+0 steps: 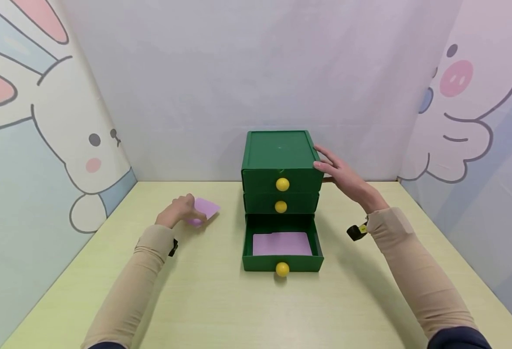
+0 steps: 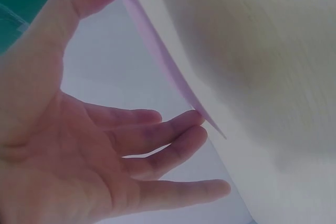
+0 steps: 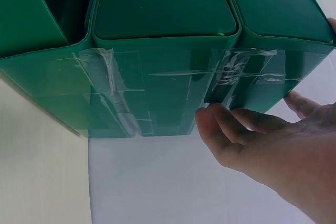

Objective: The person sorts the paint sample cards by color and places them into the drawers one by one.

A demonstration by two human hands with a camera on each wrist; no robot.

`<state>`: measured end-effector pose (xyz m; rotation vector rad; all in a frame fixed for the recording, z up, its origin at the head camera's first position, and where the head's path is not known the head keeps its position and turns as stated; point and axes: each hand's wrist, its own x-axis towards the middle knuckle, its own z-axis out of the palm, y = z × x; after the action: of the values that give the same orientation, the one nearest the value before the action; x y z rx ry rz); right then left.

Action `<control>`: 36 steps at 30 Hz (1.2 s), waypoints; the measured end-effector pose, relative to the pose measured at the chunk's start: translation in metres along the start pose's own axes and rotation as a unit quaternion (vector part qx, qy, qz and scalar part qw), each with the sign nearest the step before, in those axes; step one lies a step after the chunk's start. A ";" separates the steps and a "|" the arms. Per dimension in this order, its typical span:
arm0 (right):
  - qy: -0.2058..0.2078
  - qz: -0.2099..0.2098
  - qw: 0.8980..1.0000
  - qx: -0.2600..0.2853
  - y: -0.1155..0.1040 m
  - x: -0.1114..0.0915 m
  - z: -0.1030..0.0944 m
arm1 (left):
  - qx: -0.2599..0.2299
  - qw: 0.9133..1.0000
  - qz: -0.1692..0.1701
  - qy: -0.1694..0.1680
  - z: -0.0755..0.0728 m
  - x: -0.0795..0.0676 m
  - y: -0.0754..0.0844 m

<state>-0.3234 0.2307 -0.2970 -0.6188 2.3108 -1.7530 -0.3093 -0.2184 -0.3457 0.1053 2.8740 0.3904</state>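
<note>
To the left of the cabinet, my left hand [image 1: 180, 210] holds a thin purple sheet [image 1: 206, 207] by its edges, just above the table. The left wrist view shows the sheet [image 2: 165, 64] spanning from the thumb tip to a fingertip. A green three-drawer cabinet [image 1: 279, 150] with round yellow knobs stands at the middle back. Its bottom drawer [image 1: 260, 263] is pulled out, and a flat purple sheet [image 1: 282, 244] lies inside. My right hand [image 1: 345, 178] touches the cabinet's upper right side, its fingers extended; some fingertips reach the top edge, others the side [image 3: 163, 90].
Clear tape [image 3: 110, 72] runs across the cabinet's side. The upper two drawers, with yellow knobs [image 1: 283, 184], are closed. Behind the pale table [image 1: 221, 310] hangs a white backdrop [image 1: 186, 97]; cartoon-printed panels [image 1: 42, 160] stand at both sides.
</note>
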 end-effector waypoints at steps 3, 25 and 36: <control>-0.001 0.000 1.000 0.003 0.000 0.000 0.000 | -0.005 1.000 0.008 -0.003 -0.001 -0.001 0.002; -0.003 0.000 1.000 -0.001 0.001 0.000 0.000 | -0.048 0.994 0.093 -0.025 -0.012 -0.020 0.017; -0.005 0.000 1.000 0.000 -0.002 -0.001 0.001 | -0.042 0.990 0.131 -0.028 -0.015 -0.043 0.031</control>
<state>-0.3220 0.2298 -0.2957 -0.6247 2.3040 -1.7474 -0.2706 -0.1966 -0.3133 0.4753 2.7889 0.5468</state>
